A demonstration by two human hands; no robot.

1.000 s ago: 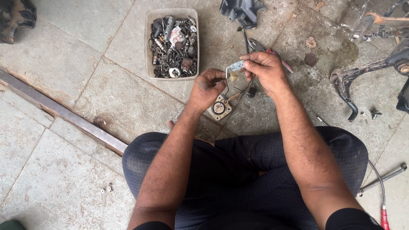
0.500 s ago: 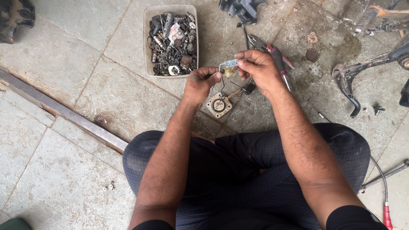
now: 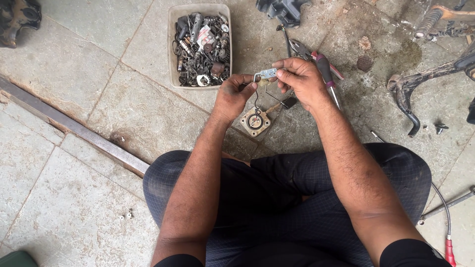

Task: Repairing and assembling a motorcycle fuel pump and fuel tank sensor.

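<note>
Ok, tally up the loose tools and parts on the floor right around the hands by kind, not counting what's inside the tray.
Small metal bracket, held by both hands: 1
Square plate with round centre: 1
Red-handled screwdriver: 1
Pliers: 1
Small black part: 1
Total: 5

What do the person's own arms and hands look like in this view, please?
Both arms are bare down to the hands, left hand and right hand, with short black sleeves at the upper arms. No gloves, watch or rings show. The fingers look smudged with grime.
</note>
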